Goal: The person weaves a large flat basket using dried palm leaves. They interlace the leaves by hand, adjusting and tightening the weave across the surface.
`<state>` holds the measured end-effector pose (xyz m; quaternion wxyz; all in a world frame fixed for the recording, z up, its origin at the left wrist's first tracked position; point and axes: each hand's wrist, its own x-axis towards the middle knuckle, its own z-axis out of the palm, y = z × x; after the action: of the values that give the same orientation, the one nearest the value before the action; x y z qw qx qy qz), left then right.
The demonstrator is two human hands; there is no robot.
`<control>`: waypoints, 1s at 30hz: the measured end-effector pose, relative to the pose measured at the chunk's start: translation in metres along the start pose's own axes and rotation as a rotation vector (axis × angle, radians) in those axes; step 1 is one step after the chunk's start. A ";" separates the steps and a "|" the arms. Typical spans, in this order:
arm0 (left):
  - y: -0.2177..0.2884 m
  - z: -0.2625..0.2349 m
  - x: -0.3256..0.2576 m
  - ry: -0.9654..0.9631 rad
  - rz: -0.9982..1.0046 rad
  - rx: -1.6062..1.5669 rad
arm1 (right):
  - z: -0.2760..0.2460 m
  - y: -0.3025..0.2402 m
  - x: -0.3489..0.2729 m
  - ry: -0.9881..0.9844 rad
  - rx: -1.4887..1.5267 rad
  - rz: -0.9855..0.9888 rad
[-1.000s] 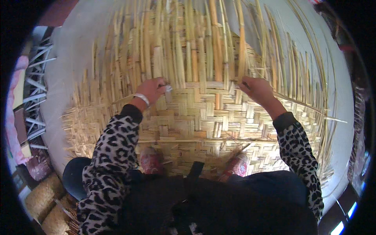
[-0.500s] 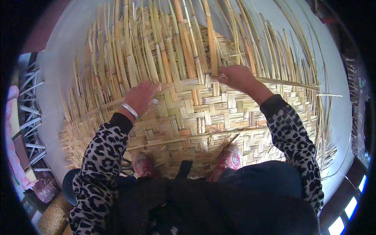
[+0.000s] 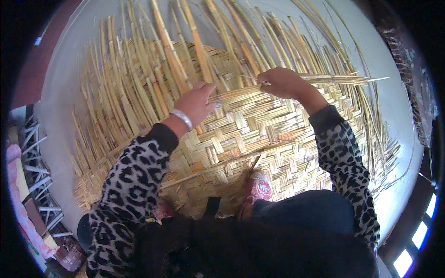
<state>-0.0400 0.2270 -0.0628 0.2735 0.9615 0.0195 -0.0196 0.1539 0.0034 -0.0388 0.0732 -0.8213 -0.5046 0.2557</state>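
Across the grey floor point(image 3: 60, 106), head view, lies the mat point(image 3: 241, 143); toward its far edge the right hand point(image 3: 282, 83) clenches crosswise strips point(image 3: 236, 96); whether the left hand point(image 3: 194, 103) grips, I cannot tell. Both have shifted rightward along this row, suggesting progress there.

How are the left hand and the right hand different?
The left hand has a silvery bracelet at its wrist; the right hand shows none. The left hand sits lower in the picture than the right hand. Both come out of spotted sleeves with dark cuffs, over the woven mat.
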 end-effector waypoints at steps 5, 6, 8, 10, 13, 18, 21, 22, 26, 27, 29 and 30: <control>0.017 0.024 0.041 -0.189 -0.191 0.046 | 0.000 -0.001 -0.016 0.164 -0.035 -0.037; 0.018 0.025 0.041 -0.187 -0.215 0.064 | -0.004 0.000 -0.018 0.226 -0.038 -0.065; 0.021 0.028 0.036 -0.069 -0.196 0.070 | -0.012 0.006 -0.020 0.443 -0.026 -0.136; 0.025 0.033 0.032 0.025 -0.226 0.103 | -0.021 0.018 -0.018 0.612 0.243 -0.135; 0.027 0.041 0.029 0.157 -0.252 0.135 | -0.019 0.031 0.002 0.574 0.428 -0.024; 0.026 0.048 0.030 0.298 -0.385 0.070 | 0.010 0.050 0.048 0.390 0.376 0.025; 0.025 0.050 0.029 0.380 -0.387 0.027 | 0.019 0.055 0.076 0.353 0.334 0.047; 0.025 0.052 0.028 0.395 -0.396 -0.005 | 0.019 0.054 0.087 0.330 0.260 0.061; 0.023 0.055 0.026 0.393 -0.454 -0.132 | 0.016 0.044 0.127 0.235 0.112 0.235; 0.021 0.056 0.026 0.385 -0.459 -0.167 | 0.015 0.041 0.135 0.273 0.144 0.247; 0.019 0.058 0.026 0.400 -0.452 -0.187 | 0.011 0.038 0.147 0.309 0.199 0.311; 0.018 0.060 0.025 0.390 -0.471 -0.208 | 0.010 0.038 0.151 0.301 0.234 0.338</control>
<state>-0.0155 0.1809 -0.1052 0.3495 0.8830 0.2956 0.1041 0.2334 0.1141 -0.1138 0.1981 -0.9089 -0.3105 0.1957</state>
